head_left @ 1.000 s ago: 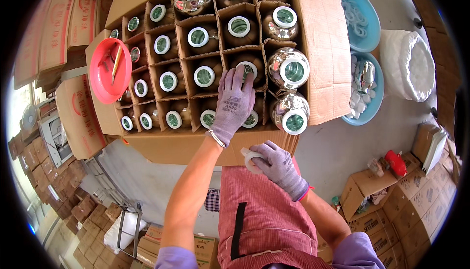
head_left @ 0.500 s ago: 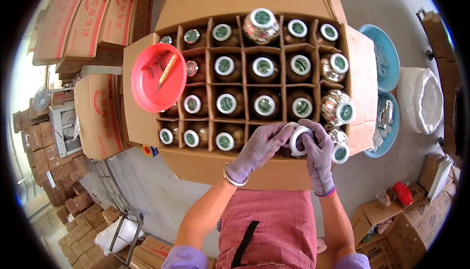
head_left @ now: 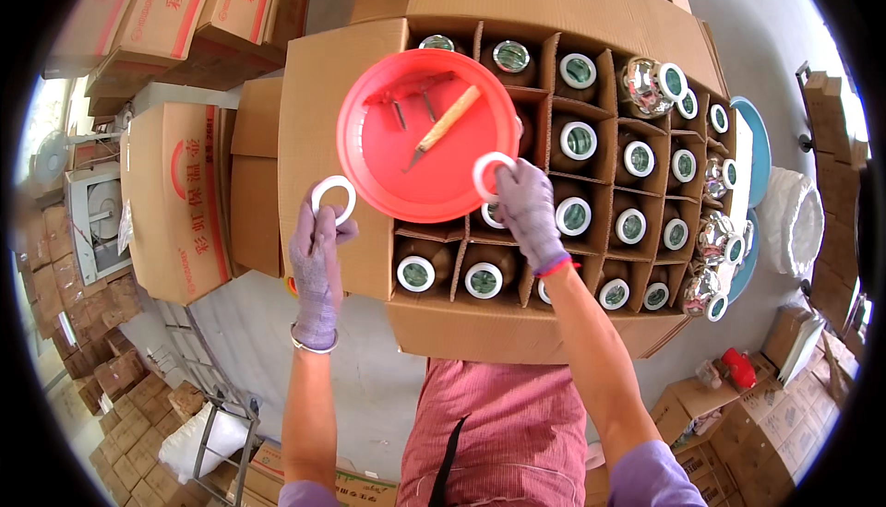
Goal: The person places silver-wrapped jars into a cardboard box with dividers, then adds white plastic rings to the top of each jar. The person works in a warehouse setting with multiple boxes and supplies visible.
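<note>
My left hand (head_left: 317, 272), in a grey-purple glove, pinches a white ring (head_left: 332, 180) upright beside the left flap of an open carton (head_left: 526, 324). My right hand (head_left: 530, 214), gloved likewise, grips a second white ring (head_left: 478, 176) over the right rim of a red basin (head_left: 377, 152). In that basin lie a pointed tool with a wooden handle (head_left: 449, 125) and some small dark metal pieces. Silvery glass flask liners (head_left: 641, 83) stand in the carton's cardboard compartments, most with white rings around their green-looking mouths. The basin hides several compartments.
Several liners sit higher or tilted along the carton's right side. Beyond it are blue basins (head_left: 752, 152) and a white sack (head_left: 796, 221). Closed cartons (head_left: 175, 198) stand at left. A metal hand truck (head_left: 226, 442) is at lower left, an open box (head_left: 692, 396) at lower right.
Both hands have moved left from the carton's front right and separated. Each now holds a white ring; earlier they were together at one visible ring. The view has shifted left.
</note>
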Action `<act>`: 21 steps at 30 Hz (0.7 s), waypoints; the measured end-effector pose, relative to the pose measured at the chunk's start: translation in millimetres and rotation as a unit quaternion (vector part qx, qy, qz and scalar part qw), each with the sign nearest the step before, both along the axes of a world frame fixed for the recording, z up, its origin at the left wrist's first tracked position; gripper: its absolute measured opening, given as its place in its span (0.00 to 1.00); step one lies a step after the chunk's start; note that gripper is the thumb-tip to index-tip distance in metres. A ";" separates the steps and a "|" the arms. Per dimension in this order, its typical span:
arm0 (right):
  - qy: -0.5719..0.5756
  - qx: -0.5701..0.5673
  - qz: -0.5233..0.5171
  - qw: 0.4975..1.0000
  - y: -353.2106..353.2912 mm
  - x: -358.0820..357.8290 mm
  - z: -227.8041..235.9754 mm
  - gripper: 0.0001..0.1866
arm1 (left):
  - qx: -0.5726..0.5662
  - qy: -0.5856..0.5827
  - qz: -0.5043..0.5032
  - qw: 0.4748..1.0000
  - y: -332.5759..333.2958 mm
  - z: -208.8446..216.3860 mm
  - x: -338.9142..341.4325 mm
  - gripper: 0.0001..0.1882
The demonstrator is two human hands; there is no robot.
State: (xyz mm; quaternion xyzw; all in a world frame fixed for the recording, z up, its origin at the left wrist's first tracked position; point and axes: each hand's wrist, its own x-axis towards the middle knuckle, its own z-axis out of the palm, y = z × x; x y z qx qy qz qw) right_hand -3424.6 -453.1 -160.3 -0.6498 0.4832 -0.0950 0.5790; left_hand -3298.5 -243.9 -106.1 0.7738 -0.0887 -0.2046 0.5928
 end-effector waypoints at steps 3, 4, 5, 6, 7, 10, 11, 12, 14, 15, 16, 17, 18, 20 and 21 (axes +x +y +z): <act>-0.011 0.186 -0.123 0.975 5.8 -48.7 12.0 0.11 | -0.038 0.029 -0.003 0.999 6.6 -17.8 10.4 0.20; 0.046 0.140 -0.128 0.981 9.1 -71.0 13.4 0.11 | -0.040 0.053 -0.013 0.998 6.5 -18.4 10.2 0.21; 0.021 0.143 -0.173 0.974 10.5 -103.0 4.7 0.11 | -0.046 0.080 -0.031 0.995 -2.0 -19.4 7.4 0.21; 0.008 0.155 -0.235 0.960 11.4 -124.7 13.3 0.11 | -0.049 0.105 -0.045 0.992 -9.6 -20.3 3.1 0.21; 0.001 0.163 -0.282 0.946 13.3 -149.7 16.5 0.11 | -0.056 0.130 -0.057 0.988 -17.2 -23.5 0.4 0.21; -0.017 0.148 -0.336 0.930 18.5 -218.6 14.3 0.14 | -0.051 0.185 -0.089 0.977 -35.9 -43.0 -11.8 0.19; -0.039 0.151 -0.365 0.918 19.3 -227.2 11.6 0.15 | -0.036 0.184 -0.096 0.977 -42.9 -48.9 -13.5 0.18; -0.038 0.165 -0.380 0.909 22.4 -233.8 8.7 0.15 | -0.021 0.184 -0.102 0.977 -45.5 -54.2 -15.3 0.17; -0.039 0.194 -0.409 0.891 27.1 -241.4 6.8 0.15 | 0.175 -0.017 -0.169 0.970 -41.9 -65.5 -17.9 0.15; -0.023 0.214 -0.395 0.893 32.4 -242.2 8.2 0.14 | 0.268 -0.118 -0.197 0.936 -40.4 -70.2 -19.6 0.14; -0.007 0.234 -0.380 0.895 41.1 -240.5 10.6 0.13 | 0.302 -0.308 -0.219 0.875 -39.7 -74.8 -20.8 0.12; 0.010 0.253 -0.367 0.895 50.5 -235.6 15.3 0.12 | 0.371 -0.333 -0.243 0.832 -42.6 -73.6 -23.5 0.13; 0.036 0.270 -0.328 0.904 59.5 -224.9 23.4 0.11 | 0.436 -0.355 -0.264 0.783 -46.4 -71.8 -25.5 0.14; 0.001 0.299 -0.247 0.922 78.1 -202.7 33.4 0.14 | 0.563 -0.462 -0.315 0.608 -48.0 -68.2 -25.0 0.14; -0.006 0.313 -0.216 0.925 84.8 -195.2 36.1 0.14 | 0.537 -0.443 -0.314 0.646 -46.9 -70.4 -21.4 0.14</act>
